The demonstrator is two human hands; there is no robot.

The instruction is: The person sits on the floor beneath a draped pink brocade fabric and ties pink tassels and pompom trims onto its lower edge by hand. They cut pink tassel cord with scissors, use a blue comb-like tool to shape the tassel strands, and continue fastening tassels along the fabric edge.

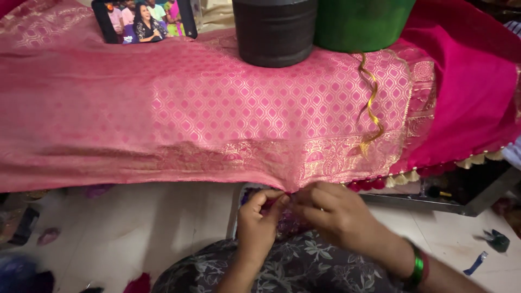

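The fingers of the left hand (pixel 259 217) are pressed together and pinch the lower edge of the pink patterned cloth (pixel 217 108). Just beside it, the right hand (pixel 336 214) has its fingertips also closed on the same edge, so both hands meet at one point of the hem, where the cloth is pulled into a small fold. What exactly sits between the fingertips is too small to tell. On the right wrist there are green and red bangles (pixel 418 268).

The cloth lies spread over a raised surface in front of the person and hangs down toward the hands. It has a gold woven border, and at the right side a row of small cream and red tassels (pixel 404 178) hangs along the edge. A curled gold ribbon (pixel 372 108) lies on the cloth. Above it stand a dark round container (pixel 274 32) and a green container (pixel 361 24), side by side. At the top left a phone (pixel 144 20) leans with its screen lit. Under the hands is a grey garment with a flower print (pixel 293 268).
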